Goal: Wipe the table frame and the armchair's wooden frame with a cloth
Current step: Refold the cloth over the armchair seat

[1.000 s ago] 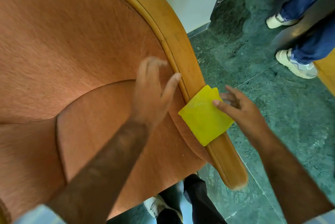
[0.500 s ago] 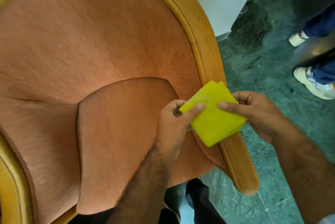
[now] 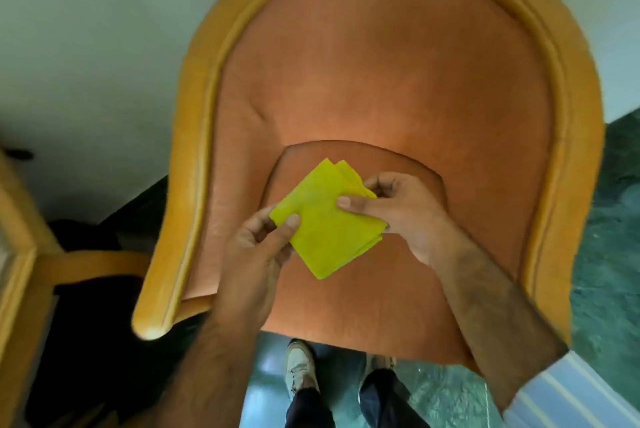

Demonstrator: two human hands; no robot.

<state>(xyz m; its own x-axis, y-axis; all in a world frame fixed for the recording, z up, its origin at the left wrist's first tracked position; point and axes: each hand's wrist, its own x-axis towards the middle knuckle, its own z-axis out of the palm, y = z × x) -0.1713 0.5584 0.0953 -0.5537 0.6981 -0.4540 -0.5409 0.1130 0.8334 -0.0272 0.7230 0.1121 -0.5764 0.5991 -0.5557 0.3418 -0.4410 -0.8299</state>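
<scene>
A folded yellow cloth is held above the armchair's orange seat cushion. My left hand pinches its lower left corner with thumb and fingers. My right hand grips its right edge, thumb on top. The armchair's wooden frame curves in a horseshoe around the orange upholstery, with the left arm end near me and the right side running down to my right forearm. The cloth touches neither side of the frame.
A wooden table frame stands at the left edge, with a curved wooden piece beside it over a dark gap. My own shoes stand on the green marble floor below the seat. A pale wall lies behind the chair.
The view has swung left, so the whole armchair is now centred. The cloth has left the right arm rail and is over the seat cushion. Both hands still hold it.
</scene>
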